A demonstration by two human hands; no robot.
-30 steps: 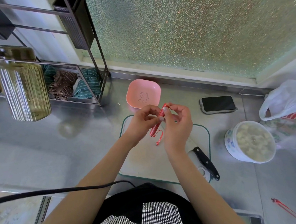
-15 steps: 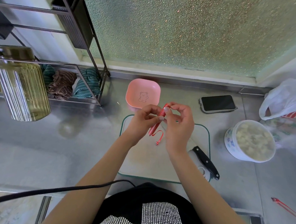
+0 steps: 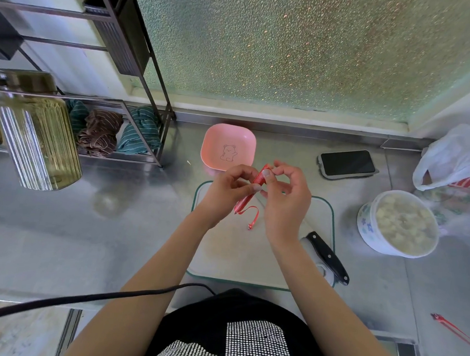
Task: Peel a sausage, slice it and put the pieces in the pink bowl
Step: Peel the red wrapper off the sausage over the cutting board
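Sausage (image 3: 250, 194) peel under way, held above the cutting board (image 3: 223, 249).
I note left hand (image 3: 224, 191) pinching its middle, right hand (image 3: 286, 201) pinching the top end; red strip (image 3: 253, 215) dangles; pink bowl (image 3: 228, 149) just behind; knife (image 3: 327, 256) at right.

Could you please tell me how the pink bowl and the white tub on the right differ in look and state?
The pink bowl is squarish with rounded corners, while the white tub is round. The pink bowl is plain inside apart from a small bear drawing, while the white tub has blue flower marks on its wall. The pink bowl is empty, while the white tub is full of pale lumps. Both stand upright on the metal counter, beside the cutting board.
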